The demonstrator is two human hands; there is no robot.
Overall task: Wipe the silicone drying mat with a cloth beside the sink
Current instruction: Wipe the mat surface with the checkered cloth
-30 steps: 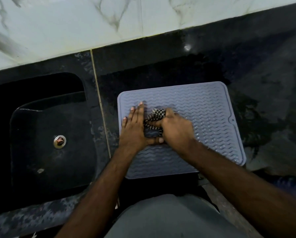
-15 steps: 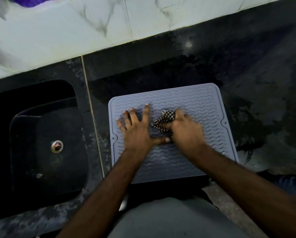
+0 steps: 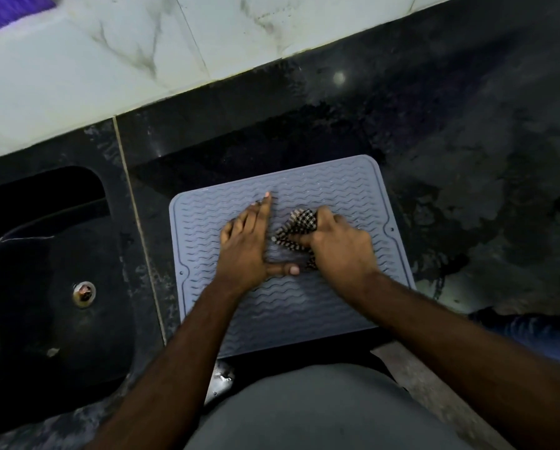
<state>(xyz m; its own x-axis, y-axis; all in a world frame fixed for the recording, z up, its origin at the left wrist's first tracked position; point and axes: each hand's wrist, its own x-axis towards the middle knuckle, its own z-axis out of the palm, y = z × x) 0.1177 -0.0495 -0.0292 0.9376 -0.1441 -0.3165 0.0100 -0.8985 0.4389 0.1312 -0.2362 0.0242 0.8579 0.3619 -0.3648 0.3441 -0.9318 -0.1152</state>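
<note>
Head view looks down on a dark stone tabletop [image 3: 450,131] running from nine to three o'clock, with white marbled wall tiles [image 3: 109,60] at twelve. At nine o'clock the black sink [image 3: 54,287] is sunk in, its metal drain [image 3: 84,292] showing. Just beside it, at centre, the grey ridged silicone drying mat [image 3: 304,313] lies flat on the tabletop. On the mat, the left hand [image 3: 247,245] presses palm down with straight fingers [image 3: 265,206] and the thumb stretched toward three o'clock. Close at its three o'clock, the right hand [image 3: 337,246] has curled fingers bunched round a checked cloth [image 3: 296,228], holding it against the mat.
</note>
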